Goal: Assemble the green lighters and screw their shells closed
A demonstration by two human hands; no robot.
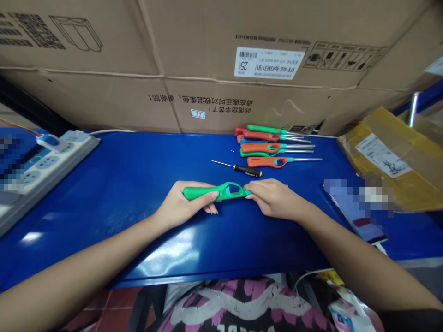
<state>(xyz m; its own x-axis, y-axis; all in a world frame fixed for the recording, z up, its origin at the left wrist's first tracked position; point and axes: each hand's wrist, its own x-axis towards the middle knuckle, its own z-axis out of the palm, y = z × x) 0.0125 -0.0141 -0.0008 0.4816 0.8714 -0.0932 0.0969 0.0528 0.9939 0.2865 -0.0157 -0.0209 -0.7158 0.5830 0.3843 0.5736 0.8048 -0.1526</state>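
Observation:
A green long-nosed lighter [221, 191] lies across the middle of the blue table [131, 184], held at both ends. My left hand [183, 203] wraps round its handle end. My right hand [273, 197] pinches its front end, hiding the nozzle. Just beyond them lies a small screwdriver [242, 169] with a black and yellow handle. Further back sits a pile of several orange and green lighters [270, 147] with metal nozzles pointing right.
A white power strip [51, 159] with a plug sits at the left edge. Large cardboard boxes [207, 64] wall off the back. A yellow taped parcel [391, 157] and a flat blurred item [360, 207] lie at the right.

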